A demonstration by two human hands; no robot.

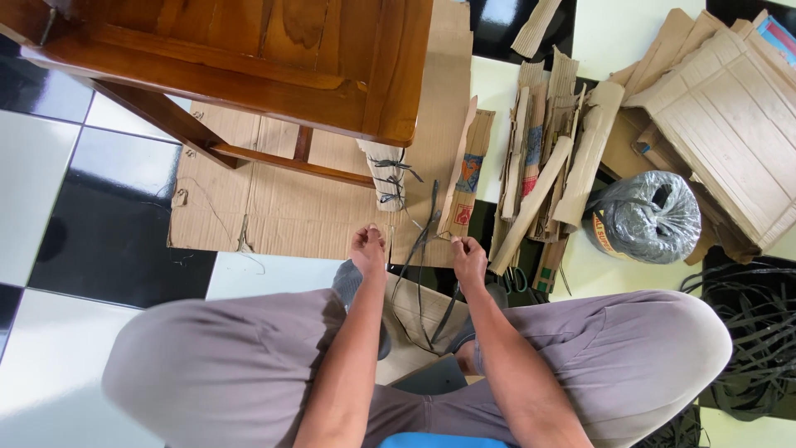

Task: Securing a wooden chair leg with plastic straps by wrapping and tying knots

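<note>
head view: black-and-white tiled floor (99, 216), flat cardboard sheet (274, 207) spread under a wooden chair (249, 58). person seated, grey trousers, knees wide. left hand (368, 249) closed in a loose fist, fingers pinched together on a thin dark strap (419, 249). right hand (469, 259) likewise curled, pinching the same strap near its other run. strap loops down between the knees and runs up to a small tied cardboard bundle (384, 174) by the chair leg. cardboard strips (539, 174) stacked right; grey strap roll (649, 217) beyond.

Checkered tile floor (50, 166); flat cardboard sheet (274, 207); cardboard scraps (539, 166)
</note>
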